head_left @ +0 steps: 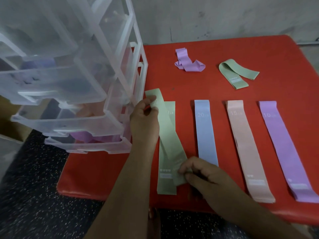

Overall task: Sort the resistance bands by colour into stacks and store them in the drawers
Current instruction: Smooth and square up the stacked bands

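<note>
A green band [168, 135] lies slanted across the green stack [166, 183] on the red table. My left hand [144, 121] pinches its far end and my right hand [198, 175] pinches its near end. To the right lie a blue band [205, 133], a pink stack [246, 149] and a purple stack [283, 149], all stretched flat. Two loose bands sit at the back: a crumpled purple one [188, 62] and a folded green one [238, 73]. The clear plastic drawer unit [82, 83] stands on the left with its drawers pulled out, and purple and peach bands show inside.
The red table [107, 173] ends at a near edge just in front of my arms, with dark speckled floor [34, 195] to the left. A grey wall [224, 18] stands behind. The drawer unit overhangs the table's left side.
</note>
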